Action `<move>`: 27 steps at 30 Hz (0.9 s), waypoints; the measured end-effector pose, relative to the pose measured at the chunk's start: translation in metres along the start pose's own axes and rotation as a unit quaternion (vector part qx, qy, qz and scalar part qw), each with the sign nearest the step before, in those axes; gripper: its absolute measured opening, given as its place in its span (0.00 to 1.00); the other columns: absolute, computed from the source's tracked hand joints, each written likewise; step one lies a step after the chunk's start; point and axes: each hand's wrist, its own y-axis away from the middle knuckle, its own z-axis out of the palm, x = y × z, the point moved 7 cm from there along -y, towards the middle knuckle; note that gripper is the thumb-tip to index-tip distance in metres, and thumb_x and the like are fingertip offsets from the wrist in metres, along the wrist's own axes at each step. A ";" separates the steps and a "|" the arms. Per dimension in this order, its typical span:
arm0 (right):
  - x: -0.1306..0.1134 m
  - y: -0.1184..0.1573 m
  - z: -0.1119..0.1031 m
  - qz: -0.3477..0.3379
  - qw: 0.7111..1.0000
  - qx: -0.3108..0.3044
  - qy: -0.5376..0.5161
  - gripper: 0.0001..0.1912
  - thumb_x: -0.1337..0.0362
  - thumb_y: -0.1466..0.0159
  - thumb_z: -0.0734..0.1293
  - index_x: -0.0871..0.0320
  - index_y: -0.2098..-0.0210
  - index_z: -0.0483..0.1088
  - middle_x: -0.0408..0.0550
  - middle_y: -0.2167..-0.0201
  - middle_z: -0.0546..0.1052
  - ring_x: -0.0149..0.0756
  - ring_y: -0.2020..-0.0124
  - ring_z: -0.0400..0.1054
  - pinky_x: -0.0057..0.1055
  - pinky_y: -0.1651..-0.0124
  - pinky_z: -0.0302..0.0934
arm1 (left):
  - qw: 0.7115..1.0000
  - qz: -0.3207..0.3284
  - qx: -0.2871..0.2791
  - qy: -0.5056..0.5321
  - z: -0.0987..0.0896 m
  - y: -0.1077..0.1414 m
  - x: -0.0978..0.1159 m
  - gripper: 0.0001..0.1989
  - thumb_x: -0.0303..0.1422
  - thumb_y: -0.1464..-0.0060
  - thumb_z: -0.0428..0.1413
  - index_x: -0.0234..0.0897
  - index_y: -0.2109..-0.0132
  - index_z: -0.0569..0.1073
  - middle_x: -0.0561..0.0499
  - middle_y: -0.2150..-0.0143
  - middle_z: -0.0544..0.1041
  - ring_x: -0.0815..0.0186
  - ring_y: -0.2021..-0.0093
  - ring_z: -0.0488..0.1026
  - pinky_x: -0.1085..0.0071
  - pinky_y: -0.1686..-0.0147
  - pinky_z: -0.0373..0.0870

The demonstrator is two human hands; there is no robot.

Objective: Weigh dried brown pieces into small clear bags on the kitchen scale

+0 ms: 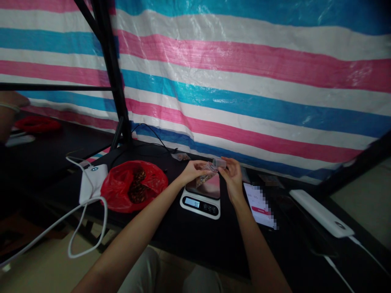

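Over a white kitchen scale (200, 208), my left hand (194, 170) is closed on a small clear plastic bag (204, 179) with brownish bits in it. My right hand (233, 174) grips a small translucent plastic cup (219, 163), tilted on its side at the mouth of the bag. Whether anything is in the cup is too small to tell. The scale's display is lit, and its metal plate lies beneath both hands. To the left of the scale, a red plastic bag (117, 185) lies spread around a heap of dark brown seeds or nuts (139, 189).
Left of the red bag sits a white power bank (91, 183) with a looping cable. A lit phone (259, 207) and another white power bank (320, 211) lie to the right. Small filled bags (181, 156) rest behind. Another person's arm (10, 108) shows at far left.
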 end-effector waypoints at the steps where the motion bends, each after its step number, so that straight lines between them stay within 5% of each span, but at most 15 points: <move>1: 0.000 0.000 -0.001 -0.002 1.000 0.005 -0.004 0.24 0.63 0.51 0.72 0.53 0.55 0.65 0.49 0.53 0.72 0.38 0.52 0.67 0.39 0.50 0.61 | 1.000 -0.001 -0.001 0.003 0.000 0.000 0.000 0.25 0.35 0.65 0.66 0.27 0.57 0.74 0.42 0.61 0.78 0.62 0.63 0.75 0.66 0.57 0.68; 10: -0.005 0.000 0.002 -0.006 1.000 -0.029 0.000 0.15 0.62 0.48 0.70 0.55 0.60 0.72 0.51 0.46 0.67 0.41 0.48 0.64 0.41 0.45 0.58 | 1.000 -0.014 0.013 0.018 -0.001 0.000 -0.003 0.27 0.36 0.67 0.67 0.28 0.57 0.74 0.43 0.62 0.79 0.62 0.66 0.75 0.66 0.61 0.70; 27: 0.014 -0.003 -0.011 0.093 0.991 0.043 -0.081 0.23 0.58 0.49 0.71 0.53 0.54 0.70 0.47 0.51 0.72 0.38 0.48 0.64 0.41 0.42 0.53 | 1.000 -0.004 -0.004 -0.009 -0.010 -0.002 0.005 0.26 0.36 0.62 0.64 0.28 0.55 0.74 0.42 0.61 0.78 0.60 0.61 0.75 0.67 0.59 0.69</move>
